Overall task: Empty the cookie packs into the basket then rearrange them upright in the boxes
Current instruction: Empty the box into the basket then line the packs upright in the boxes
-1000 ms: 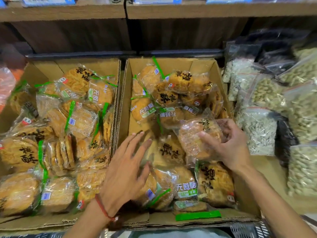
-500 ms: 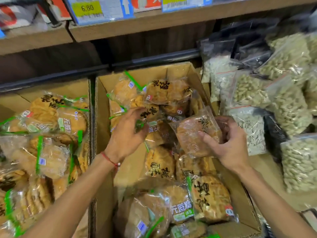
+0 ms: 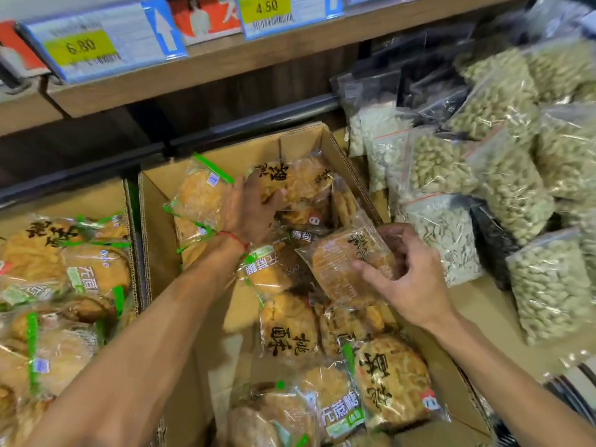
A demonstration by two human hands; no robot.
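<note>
Nearest me, below both wrists, loose cookie packs (image 3: 392,382) lie flat in the right-hand box (image 3: 158,227). My right hand (image 3: 412,282) holds one tilted pack (image 3: 338,269), thumb on its face and fingers curled behind its right edge, above the others. Just right of that grip, outside the box wall, clear bags of seeds (image 3: 445,233) are stacked. Further in, my left hand (image 3: 251,211) reaches between two packs at the far end of the box. Its fingertips are hidden, so I cannot tell whether it grips. Left of that arm, a second box (image 3: 80,203) holds more packs. Beyond, price tags (image 3: 80,46) line the shelf edge.
</note>
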